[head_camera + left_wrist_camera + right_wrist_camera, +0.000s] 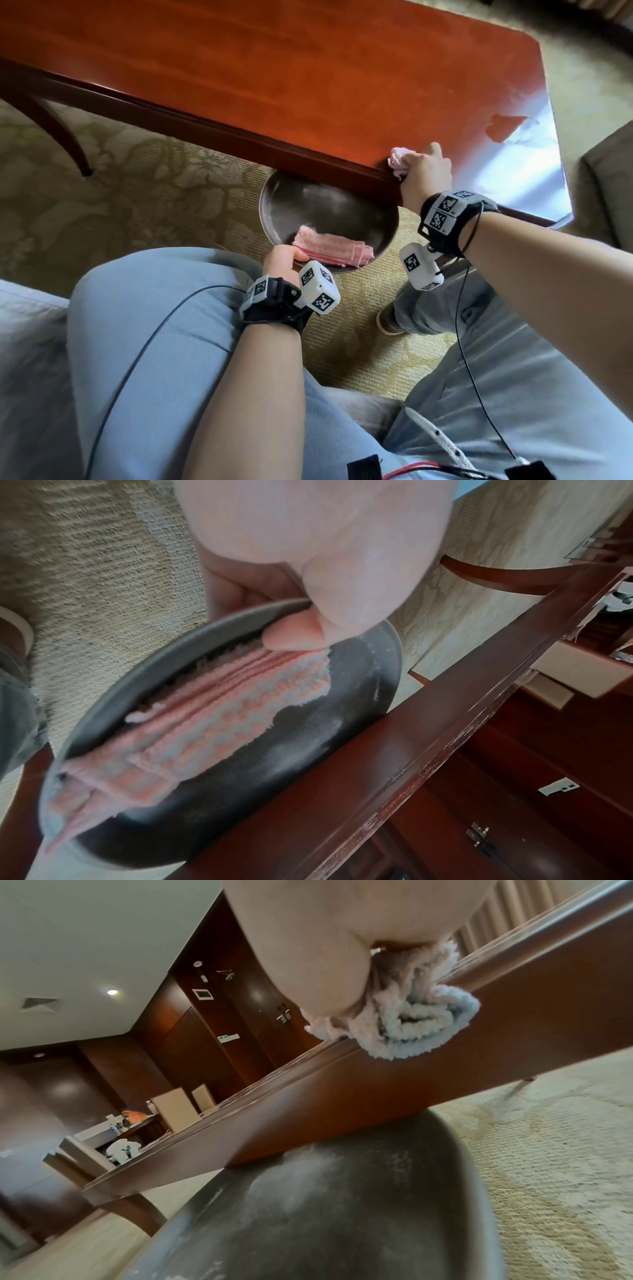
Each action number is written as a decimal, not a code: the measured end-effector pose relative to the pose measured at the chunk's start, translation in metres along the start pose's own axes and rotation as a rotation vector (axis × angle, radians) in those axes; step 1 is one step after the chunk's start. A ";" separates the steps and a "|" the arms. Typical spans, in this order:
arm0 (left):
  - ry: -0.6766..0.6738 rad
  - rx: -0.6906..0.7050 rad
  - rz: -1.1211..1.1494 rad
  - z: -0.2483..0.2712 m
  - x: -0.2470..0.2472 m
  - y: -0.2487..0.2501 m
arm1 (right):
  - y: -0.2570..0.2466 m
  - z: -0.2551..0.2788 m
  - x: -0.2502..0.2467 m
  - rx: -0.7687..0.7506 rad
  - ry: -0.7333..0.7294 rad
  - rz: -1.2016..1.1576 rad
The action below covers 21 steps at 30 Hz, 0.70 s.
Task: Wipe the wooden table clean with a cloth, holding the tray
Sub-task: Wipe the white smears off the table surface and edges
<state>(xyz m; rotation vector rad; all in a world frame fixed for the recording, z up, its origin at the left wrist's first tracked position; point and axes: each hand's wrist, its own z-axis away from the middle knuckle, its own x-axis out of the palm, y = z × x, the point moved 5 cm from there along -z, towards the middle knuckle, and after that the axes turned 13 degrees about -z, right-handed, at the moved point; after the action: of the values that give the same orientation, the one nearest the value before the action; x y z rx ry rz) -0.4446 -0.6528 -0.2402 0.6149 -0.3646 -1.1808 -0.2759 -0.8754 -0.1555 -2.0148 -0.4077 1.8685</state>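
— While the wooden table (308, 68) filled the upper part of the head view, where did the tray (329, 205) sit?

— Below its near edge, partly tucked under, with the rim reaching out toward the person. I judged that anything swept off that edge would drop into it.

— Which hand was nearer?

— The left hand (282, 258) gripped the near rim, thumb pinning a folded pink striped cloth (334, 250) inside. The right hand (428, 174) stood above, at the table edge.

— And its grip?

— Fingers curled tight around a bunched pink cloth (397, 161), pressed on the edge directly over the tray.
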 end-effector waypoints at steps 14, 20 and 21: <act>-0.090 -0.030 0.047 -0.044 -0.009 0.012 | -0.104 -0.011 0.056 -0.298 -0.080 -0.059; -0.112 0.067 -0.090 -0.031 -0.001 0.019 | -0.128 0.011 0.066 -0.649 -0.352 0.008; -0.134 0.042 0.024 -0.019 0.000 0.020 | -0.123 0.019 0.065 -0.558 -0.413 -0.057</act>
<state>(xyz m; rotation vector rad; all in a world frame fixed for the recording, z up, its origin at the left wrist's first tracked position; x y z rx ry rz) -0.4187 -0.6428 -0.2424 0.5677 -0.5103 -1.1970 -0.2853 -0.7354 -0.1594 -1.8713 -1.1996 2.3202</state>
